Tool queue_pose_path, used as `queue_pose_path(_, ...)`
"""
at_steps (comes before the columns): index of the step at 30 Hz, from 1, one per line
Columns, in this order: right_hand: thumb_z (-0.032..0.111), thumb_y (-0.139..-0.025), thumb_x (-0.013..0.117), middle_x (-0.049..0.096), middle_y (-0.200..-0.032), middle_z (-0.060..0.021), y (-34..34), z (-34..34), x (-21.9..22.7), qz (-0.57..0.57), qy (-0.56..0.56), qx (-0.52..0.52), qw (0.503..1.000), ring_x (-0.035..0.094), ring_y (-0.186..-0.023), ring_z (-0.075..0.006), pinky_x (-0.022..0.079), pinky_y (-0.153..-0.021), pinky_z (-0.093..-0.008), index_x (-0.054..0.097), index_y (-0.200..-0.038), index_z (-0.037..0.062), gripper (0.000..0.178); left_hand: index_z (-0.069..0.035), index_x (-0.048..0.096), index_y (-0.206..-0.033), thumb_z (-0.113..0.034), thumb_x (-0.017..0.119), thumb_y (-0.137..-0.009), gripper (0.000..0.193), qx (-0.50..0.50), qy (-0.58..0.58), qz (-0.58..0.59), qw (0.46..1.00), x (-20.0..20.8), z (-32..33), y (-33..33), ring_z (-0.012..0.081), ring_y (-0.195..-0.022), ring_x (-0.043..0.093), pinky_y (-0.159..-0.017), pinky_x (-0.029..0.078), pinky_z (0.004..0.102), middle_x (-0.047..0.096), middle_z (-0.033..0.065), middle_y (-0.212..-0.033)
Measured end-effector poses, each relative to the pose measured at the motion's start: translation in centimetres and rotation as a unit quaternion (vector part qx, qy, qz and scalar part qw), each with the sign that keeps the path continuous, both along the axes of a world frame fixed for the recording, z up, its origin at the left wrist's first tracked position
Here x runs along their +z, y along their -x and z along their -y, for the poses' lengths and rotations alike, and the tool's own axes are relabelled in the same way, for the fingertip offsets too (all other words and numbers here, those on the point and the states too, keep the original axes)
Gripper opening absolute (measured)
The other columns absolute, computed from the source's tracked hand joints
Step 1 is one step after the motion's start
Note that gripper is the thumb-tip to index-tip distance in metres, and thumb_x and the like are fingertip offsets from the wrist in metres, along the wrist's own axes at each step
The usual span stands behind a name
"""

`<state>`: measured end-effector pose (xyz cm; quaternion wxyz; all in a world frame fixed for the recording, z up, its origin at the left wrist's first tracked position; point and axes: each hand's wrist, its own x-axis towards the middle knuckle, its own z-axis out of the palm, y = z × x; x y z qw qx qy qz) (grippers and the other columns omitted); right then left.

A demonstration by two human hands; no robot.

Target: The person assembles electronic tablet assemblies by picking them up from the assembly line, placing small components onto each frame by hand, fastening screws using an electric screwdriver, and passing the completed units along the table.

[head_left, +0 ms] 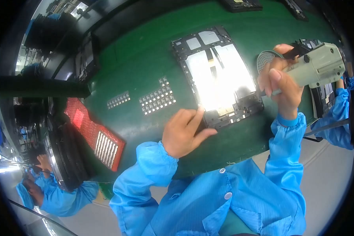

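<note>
An opened tablet-like device (194,63) lies tilted on the green bench, its black frame around bright, silvery inner panels washed out by glare. At its lower left edge is my left hand (185,131), index fingertip against the frame and thumb spread apart. My right hand (285,80), right of the device, has its fingers curled round a pale grey-green hand tool (320,66) with a bulky body; its exact kind is unclear. Beside those fingers shows a grey mesh oval (265,58). Small labelled pieces (157,98) sit in rows left of the device, with a shorter row (118,100) farther left.
Red bubble wrap (88,126) at the left carries a row of pale strips (106,149). Dark devices (61,157) stack at the bench's left edge. More devices lie at the far edge (244,4) and right (322,98). People in blue sleeves (67,198) are on both sides.
</note>
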<state>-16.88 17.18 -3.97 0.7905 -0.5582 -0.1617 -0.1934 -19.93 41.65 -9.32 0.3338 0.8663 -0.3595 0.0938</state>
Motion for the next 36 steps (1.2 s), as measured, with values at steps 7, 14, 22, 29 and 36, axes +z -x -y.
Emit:
queue_pose_path(7, -0.004, -0.076, 0.062, 0.053, -0.055, -0.0026, -1.2, -5.5, 1.2, -0.058, 0.054, 0.045, 0.996, 0.049, -0.045, -0.0086, 0.038, -0.042, -0.0222, 0.048, -0.109, -0.0064, 0.036, 0.006, 0.059, -0.103, -0.033, 0.079, -0.061, 0.061, -0.037, 0.0, 0.042, 0.998, -0.3, 2.4, -1.4, 0.0222, -0.063, 0.054, -0.05, 0.045, 0.0335, 0.054, 0.0095, -0.075)
queue_pose_path(14, -0.005, -0.072, 0.063, 0.05, -0.05, 0.0008, -2.6, -7.4, -0.8, -0.109, 0.051, 0.063, 0.991, 0.047, -0.042, -0.0069, 0.035, -0.038, -0.0214, 0.051, -0.105, -0.0035, 0.034, 0.004, 0.058, -0.106, -0.041, 0.072, -0.068, 0.061, -0.039, 0.031, 0.001, 0.999, -1.3, 2.2, -1.7, 0.024, -0.055, 0.057, -0.047, 0.045, 0.0349, 0.054, 0.0096, -0.062)
queue_pose_path(22, -0.004, -0.072, 0.063, 0.051, -0.05, 0.0011, -3.1, -7.7, -1.2, -0.136, 0.091, 0.059, 0.985, 0.048, -0.042, -0.0069, 0.034, -0.037, -0.0212, 0.051, -0.104, -0.0037, 0.033, 0.003, 0.057, -0.107, -0.04, 0.071, -0.069, 0.06, -0.041, 0.008, -0.016, 0.999, -1.0, 1.9, -1.9, 0.0248, -0.056, 0.058, -0.049, 0.046, 0.0355, 0.054, 0.0099, -0.062)
queue_pose_path(29, -0.003, -0.073, 0.063, 0.053, -0.056, 0.0014, -2.6, -7.5, -1.2, -0.136, 0.122, 0.054, 0.982, 0.05, -0.046, -0.006, 0.038, -0.042, -0.0211, 0.053, -0.103, -0.002, 0.031, 0.003, 0.058, -0.106, -0.041, 0.071, -0.069, 0.059, -0.054, 0.012, -0.003, 0.998, -0.6, 2.1, -2.0, 0.0251, -0.056, 0.058, -0.05, 0.046, 0.036, 0.055, 0.0099, -0.063)
queue_pose_path(36, 0.009, -0.066, 0.07, 0.061, -0.081, -0.0065, -2.4, -8.7, -3.4, -0.084, 0.077, 0.053, 0.992, 0.059, -0.073, -0.014, 0.048, -0.067, -0.0291, 0.056, -0.098, 0.002, 0.036, 0.001, 0.063, -0.091, -0.036, 0.08, -0.062, 0.05, -0.051, 0.029, 0.033, 0.998, -1.2, 2.5, -1.8, 0.0213, -0.048, 0.054, -0.046, 0.045, 0.0316, 0.056, 0.0083, -0.059)
